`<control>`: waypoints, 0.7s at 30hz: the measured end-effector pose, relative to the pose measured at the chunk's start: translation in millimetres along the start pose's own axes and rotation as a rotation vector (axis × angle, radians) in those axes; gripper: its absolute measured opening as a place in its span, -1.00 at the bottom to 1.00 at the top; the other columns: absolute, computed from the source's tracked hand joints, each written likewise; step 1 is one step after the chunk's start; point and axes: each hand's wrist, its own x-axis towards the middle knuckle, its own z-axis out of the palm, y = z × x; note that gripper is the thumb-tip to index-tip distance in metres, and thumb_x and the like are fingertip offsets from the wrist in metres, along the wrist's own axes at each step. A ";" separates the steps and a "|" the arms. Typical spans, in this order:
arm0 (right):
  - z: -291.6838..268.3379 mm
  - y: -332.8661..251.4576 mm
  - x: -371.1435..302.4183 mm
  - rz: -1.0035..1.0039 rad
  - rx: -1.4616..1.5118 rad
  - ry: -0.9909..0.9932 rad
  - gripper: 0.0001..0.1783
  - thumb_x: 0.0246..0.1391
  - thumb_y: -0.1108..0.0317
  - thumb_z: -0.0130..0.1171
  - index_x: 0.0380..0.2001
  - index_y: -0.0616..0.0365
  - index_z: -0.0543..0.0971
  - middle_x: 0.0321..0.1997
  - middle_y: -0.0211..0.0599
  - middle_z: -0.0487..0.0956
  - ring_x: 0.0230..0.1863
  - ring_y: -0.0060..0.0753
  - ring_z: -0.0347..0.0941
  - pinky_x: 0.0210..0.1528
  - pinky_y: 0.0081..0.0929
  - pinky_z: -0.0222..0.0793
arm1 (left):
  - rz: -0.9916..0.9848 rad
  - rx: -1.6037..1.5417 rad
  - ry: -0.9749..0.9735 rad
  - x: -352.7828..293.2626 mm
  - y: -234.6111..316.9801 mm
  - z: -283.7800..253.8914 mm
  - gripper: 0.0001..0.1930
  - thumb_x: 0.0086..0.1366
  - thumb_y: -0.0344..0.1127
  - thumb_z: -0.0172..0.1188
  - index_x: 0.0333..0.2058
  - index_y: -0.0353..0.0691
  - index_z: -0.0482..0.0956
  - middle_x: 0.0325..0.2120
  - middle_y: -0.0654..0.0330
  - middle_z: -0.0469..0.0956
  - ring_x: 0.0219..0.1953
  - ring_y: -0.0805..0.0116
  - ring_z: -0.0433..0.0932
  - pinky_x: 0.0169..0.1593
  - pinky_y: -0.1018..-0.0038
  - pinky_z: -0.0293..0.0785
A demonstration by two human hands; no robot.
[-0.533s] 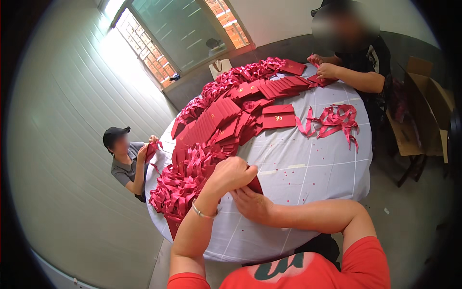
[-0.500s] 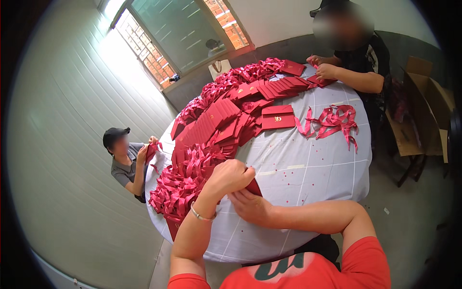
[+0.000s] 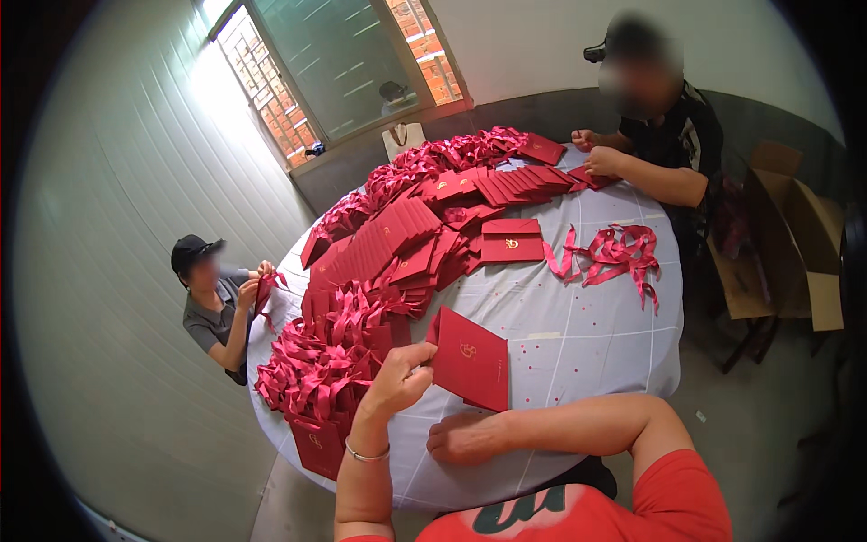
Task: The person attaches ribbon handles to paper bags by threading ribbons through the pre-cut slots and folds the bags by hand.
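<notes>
My left hand pinches a flat red envelope with a gold emblem by its left edge. The envelope stands tilted above the table, its front toward me. Below it, my right hand is low over the cloth with its fingers curled, apart from the envelope's lower edge. What those fingers hold, if anything, is hidden. Left of my left hand lies a heap of pink-red ribbons on more red envelopes. One emblem-marked envelope shows at the heap's near end.
A round table with a white checked cloth carries overlapping rows of red envelopes. Loose ribbons lie at the right, and small red dots speckle the cloth. Co-workers sit at left and far right. An open cardboard box stands beyond.
My hands have parted. The left has lifted the envelope upright so its front shows; the right has dropped lower, off the envelope. The whole view has shifted slightly.
</notes>
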 end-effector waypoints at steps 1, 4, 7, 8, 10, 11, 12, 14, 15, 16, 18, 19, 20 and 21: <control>-6.7 -3.5 1.2 0.008 0.035 -0.017 -0.89 -0.14 0.38 0.15 -0.52 0.21 0.54 -0.41 -0.22 0.53 -0.24 -0.12 0.47 -0.15 -0.23 0.45 | -0.009 -0.092 0.022 -1.4 -12.0 4.6 -0.83 0.04 -0.55 -0.05 -0.39 -0.42 0.49 -0.63 0.23 0.34 -0.53 0.56 0.27 -0.49 0.51 0.22; -28.9 -25.5 6.1 0.050 0.186 -0.045 -0.88 -0.13 0.38 0.15 -0.50 0.21 0.55 -0.42 -0.20 0.54 -0.25 -0.11 0.50 -0.20 -0.18 0.46 | -0.040 -0.347 0.044 -9.0 -69.4 28.9 -0.77 0.07 -0.51 -0.07 -0.33 -0.41 0.55 -0.52 0.36 0.44 -0.45 0.59 0.32 -0.35 0.57 0.27; -39.9 -38.5 5.7 0.062 0.419 0.083 -0.90 -0.03 0.40 0.19 -0.42 0.17 0.60 -0.41 -0.22 0.59 -0.34 -0.16 0.55 -0.29 -0.22 0.49 | -0.234 -0.637 -0.083 -18.3 -105.1 48.2 -0.65 0.04 -0.46 -0.08 -0.21 -0.40 0.59 -0.37 0.32 0.56 -0.33 0.54 0.45 -0.15 0.59 0.34; -55.4 -42.9 5.7 0.112 0.589 0.114 -0.89 0.01 0.46 0.20 -0.34 0.18 0.62 -0.38 -0.22 0.62 -0.34 -0.19 0.56 -0.31 -0.26 0.49 | -0.267 -0.621 -0.138 -21.2 -113.1 48.9 -0.61 0.02 -0.46 -0.07 -0.17 -0.39 0.59 -0.35 0.29 0.59 -0.30 0.52 0.49 -0.12 0.57 0.37; -92.8 -43.4 3.1 0.200 0.766 0.275 -0.83 0.04 0.56 0.24 -0.26 0.17 0.66 -0.34 -0.23 0.66 -0.38 -0.27 0.59 -0.35 -0.37 0.51 | -0.260 -0.732 -0.221 -15.5 -98.3 52.4 -0.62 0.06 -0.46 -0.10 -0.18 -0.39 0.59 -0.29 0.30 0.60 -0.26 0.55 0.49 -0.12 0.60 0.37; -115.1 -42.6 8.3 0.184 0.634 0.462 -0.84 0.04 0.57 0.23 -0.27 0.19 0.66 -0.32 -0.23 0.66 -0.36 -0.27 0.59 -0.31 -0.42 0.51 | -0.257 -0.746 -0.235 -14.4 -91.1 53.3 -0.61 0.07 -0.46 -0.10 -0.16 -0.38 0.60 -0.28 0.31 0.61 -0.25 0.55 0.49 -0.11 0.60 0.38; -148.2 -45.7 21.7 0.188 0.605 0.647 -0.81 -0.01 0.60 0.25 -0.27 0.21 0.65 -0.33 -0.23 0.66 -0.33 -0.32 0.59 -0.26 -0.46 0.50 | -0.307 -0.720 -0.356 -11.3 -93.7 49.8 -0.61 0.06 -0.47 -0.09 -0.15 -0.35 0.60 -0.28 0.32 0.60 -0.23 0.54 0.50 -0.09 0.58 0.40; -184.3 -58.8 29.5 0.328 0.750 0.895 -0.58 -0.09 0.57 0.28 -0.07 0.28 0.54 -0.12 -0.07 0.60 -0.31 -0.39 0.54 -0.24 -0.45 0.47 | -0.333 -0.660 -0.317 -13.0 -67.0 53.2 -0.59 0.03 -0.51 -0.10 -0.17 -0.38 0.61 -0.30 0.33 0.59 -0.27 0.54 0.49 -0.16 0.61 0.41; -208.3 -75.8 49.6 0.439 0.820 0.999 -0.33 -0.13 0.38 0.37 0.09 0.33 0.39 -0.02 0.01 0.54 -0.29 -0.38 0.53 -0.23 -0.46 0.46 | -0.297 -0.689 -0.289 -15.0 -76.7 58.3 -0.60 0.02 -0.50 -0.10 -0.18 -0.39 0.61 -0.33 0.34 0.59 -0.30 0.54 0.48 -0.20 0.62 0.41; -222.0 -77.4 59.3 0.256 0.571 0.984 0.05 -0.30 0.06 0.55 0.21 0.32 0.25 0.05 0.05 0.51 -0.21 -0.38 0.53 -0.20 -0.48 0.46 | -0.246 -0.720 -0.286 -13.6 -83.2 68.8 -0.60 0.00 -0.49 -0.10 -0.20 -0.41 0.61 -0.36 0.34 0.59 -0.34 0.54 0.48 -0.24 0.62 0.41; -215.6 -82.8 80.6 0.482 0.489 1.142 0.36 -0.54 -0.20 0.62 0.28 0.31 0.17 0.10 0.10 0.48 -0.17 -0.36 0.51 -0.19 -0.50 0.46 | -0.340 -0.431 -0.233 -27.8 -73.7 44.6 -0.62 -0.02 -0.47 -0.09 -0.24 -0.44 0.60 -0.48 0.30 0.57 -0.41 0.53 0.45 -0.32 0.58 0.41; -236.7 -131.8 67.9 0.487 0.453 1.164 0.34 -0.53 -0.19 0.61 0.27 0.31 0.18 0.10 0.09 0.48 -0.17 -0.36 0.51 -0.19 -0.50 0.46 | -0.254 -0.314 -0.224 -20.8 -68.5 48.9 -0.69 0.02 -0.44 -0.01 -0.28 -0.46 0.59 -0.57 0.14 0.58 -0.46 0.42 0.53 -0.36 0.45 0.46; -242.2 -86.7 50.8 0.488 0.417 1.182 0.32 -0.52 -0.18 0.61 0.26 0.30 0.19 0.09 0.09 0.48 -0.16 -0.36 0.51 -0.19 -0.49 0.46 | -0.243 -0.318 -0.247 -20.7 -59.9 50.2 -0.69 0.02 -0.44 -0.01 -0.28 -0.46 0.59 -0.57 0.14 0.58 -0.46 0.42 0.53 -0.36 0.45 0.46; -243.1 -105.3 48.1 0.490 0.348 1.200 0.30 -0.51 -0.17 0.60 0.25 0.30 0.20 0.09 0.08 0.48 -0.16 -0.36 0.51 -0.19 -0.49 0.45 | -0.238 -0.151 -0.268 -5.4 -39.3 56.5 -0.70 0.07 -0.41 0.05 -0.24 -0.44 0.60 -0.48 0.09 0.62 -0.41 0.41 0.57 -0.31 0.43 0.49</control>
